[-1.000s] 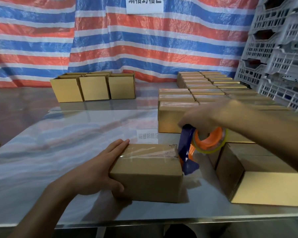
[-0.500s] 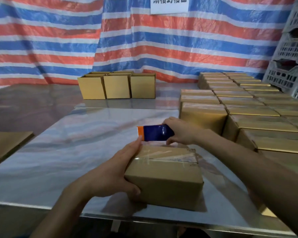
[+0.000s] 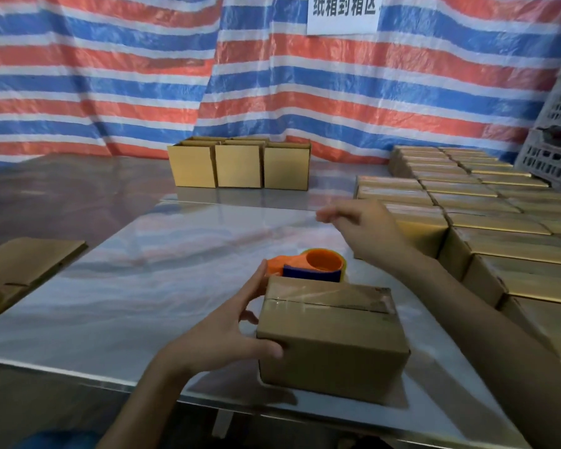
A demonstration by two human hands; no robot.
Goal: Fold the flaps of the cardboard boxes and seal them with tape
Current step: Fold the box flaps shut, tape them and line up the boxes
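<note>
A small cardboard box (image 3: 332, 348) stands near the front edge of the metal table (image 3: 127, 286), its top flaps closed under clear tape. My left hand (image 3: 227, 332) grips the box's left side, thumb on the front face and fingers at the top left corner. Just behind the box, an orange and blue tape dispenser (image 3: 311, 265) lies on the table. My right hand (image 3: 360, 225) hovers above and beyond the dispenser, loosely curled, holding nothing.
Many sealed boxes (image 3: 486, 222) lie in rows along the right side. Three open boxes (image 3: 238, 165) stand at the back centre. Flat cardboard (image 3: 23, 264) lies at the left. Grey plastic crates (image 3: 554, 147) rise at the far right before a striped tarp.
My right hand has set the tape dispenser down behind the box and lifted away empty. My left hand keeps its hold on the box.
</note>
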